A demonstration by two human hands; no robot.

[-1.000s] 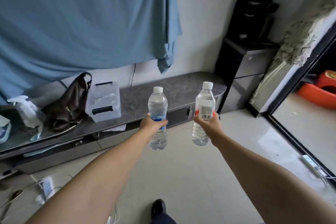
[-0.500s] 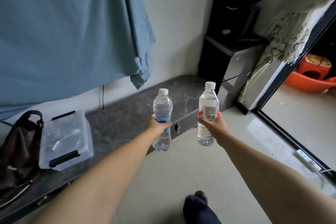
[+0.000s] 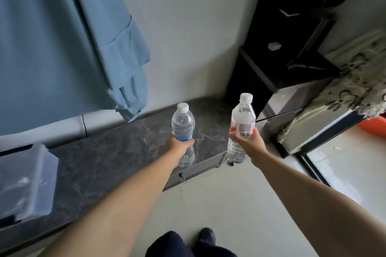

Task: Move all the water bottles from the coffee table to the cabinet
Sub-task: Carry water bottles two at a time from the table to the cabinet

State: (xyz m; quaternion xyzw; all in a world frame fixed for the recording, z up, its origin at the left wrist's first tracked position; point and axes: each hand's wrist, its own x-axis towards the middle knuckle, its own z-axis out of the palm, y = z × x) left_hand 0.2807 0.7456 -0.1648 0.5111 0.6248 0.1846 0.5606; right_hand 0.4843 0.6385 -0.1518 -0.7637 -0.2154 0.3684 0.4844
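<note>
**Two bottles arrive over the cabinet**

The person stands facing a low cabinet (image 3: 117, 152) with a dark marbled top, both arms stretched forward. Each hand carries one water bottle upright by its middle — a sensible hold, since the caps stay up and the flat bases point down, ready to be set on the surface.

The left hand (image 3: 177, 144) has its grip wrapped round the blue-labelled bottle (image 3: 183, 125), thumb and fingers curled over the label band. This bottle hangs over the cabinet's right end, at about 12 o'clock in the view; whether its base touches the top cannot be told, though a faint reflection shows beneath it.

The right hand (image 3: 249, 142) clamps its grip on the red-labelled bottle (image 3: 242, 123), at roughly 1 o'clock. That bottle sits just past the cabinet's right corner, above the floor (image 3: 219, 204), so it probably needs to travel toward 10 o'clock before it can go down.

A clear plastic box (image 3: 25, 181) sits on the cabinet at 9 o'clock, well apart from both bottles — the stretch between looks free for placing. A blue cloth (image 3: 52, 48) hangs on the wall above, and a black appliance (image 3: 292, 27) stands at 2 o'clock.
</note>
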